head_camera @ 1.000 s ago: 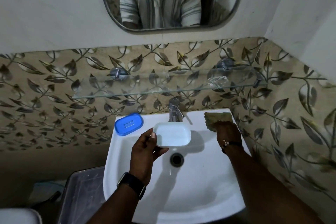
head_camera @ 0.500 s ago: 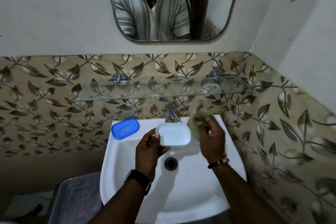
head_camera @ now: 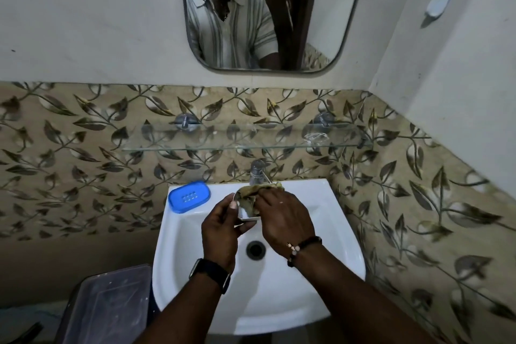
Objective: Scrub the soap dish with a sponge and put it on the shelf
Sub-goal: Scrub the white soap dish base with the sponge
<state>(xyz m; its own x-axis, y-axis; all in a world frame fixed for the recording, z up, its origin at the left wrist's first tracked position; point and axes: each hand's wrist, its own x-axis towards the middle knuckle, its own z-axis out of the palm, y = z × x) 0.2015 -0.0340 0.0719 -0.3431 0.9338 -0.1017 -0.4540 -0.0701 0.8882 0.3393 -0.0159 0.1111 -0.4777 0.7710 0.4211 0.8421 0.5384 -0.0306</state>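
Observation:
My left hand [head_camera: 222, 225] grips the white soap dish [head_camera: 247, 214] by its left end over the white sink [head_camera: 329, 234]. Only the dish's near edge shows. My right hand [head_camera: 282, 218] holds a worn greenish sponge [head_camera: 251, 195] and presses it down into the dish, covering most of it. The blue perforated soap dish tray [head_camera: 189, 196] lies on the sink's back left corner. A glass shelf [head_camera: 245, 139] runs along the tiled wall above the tap.
A chrome tap [head_camera: 257, 172] stands at the back of the sink, right behind the hands. The drain [head_camera: 255, 250] lies below them. A lidded grey bin [head_camera: 106, 306] stands left of the sink. A mirror [head_camera: 273, 11] hangs above the shelf.
My right hand picked the sponge up from the sink's back right corner and brought it left onto the dish. The left hand tilted the dish. The camera view tipped upward.

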